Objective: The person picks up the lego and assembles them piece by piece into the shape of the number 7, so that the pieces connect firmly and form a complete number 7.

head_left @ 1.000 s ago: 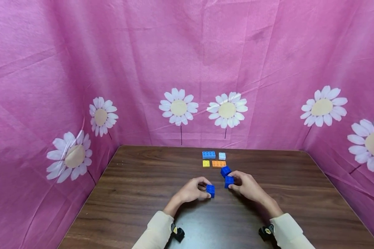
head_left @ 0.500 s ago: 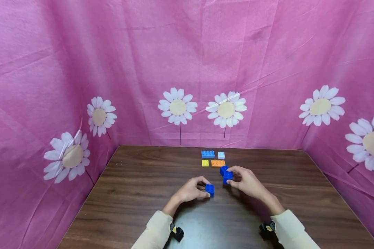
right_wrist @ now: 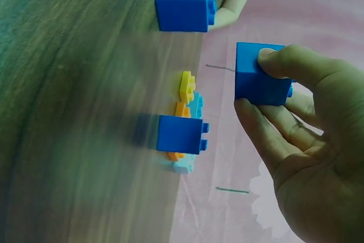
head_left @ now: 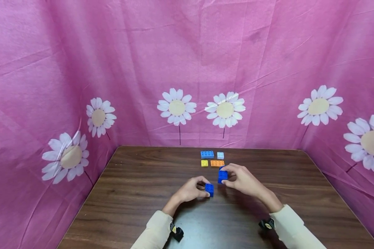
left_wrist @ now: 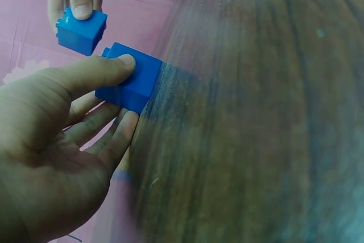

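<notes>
My left hand [head_left: 190, 189] pinches a dark blue building block [head_left: 209, 190] between thumb and fingers. In the left wrist view that block [left_wrist: 133, 78] stands on the table. My right hand [head_left: 246, 180] grips a second dark blue block [head_left: 222, 176], its studs facing up. The right wrist view shows this block [right_wrist: 263, 75] lifted off the tabletop. A third blue block [right_wrist: 181, 134] sits on the table; in the head view the right hand and its block hide most of it.
Farther back on the brown wooden table [head_left: 143, 180] lie flat bricks: a long light blue one [head_left: 207, 154], a small pale blue one [head_left: 220, 155], a yellow one [head_left: 204, 163] and an orange one [head_left: 217, 163]. Pink flowered cloth [head_left: 199, 69] surrounds the table's back and sides.
My right hand has raised its block and carried it leftward, so it now covers most of the third block in the head view. The left hand stays nearly still.
</notes>
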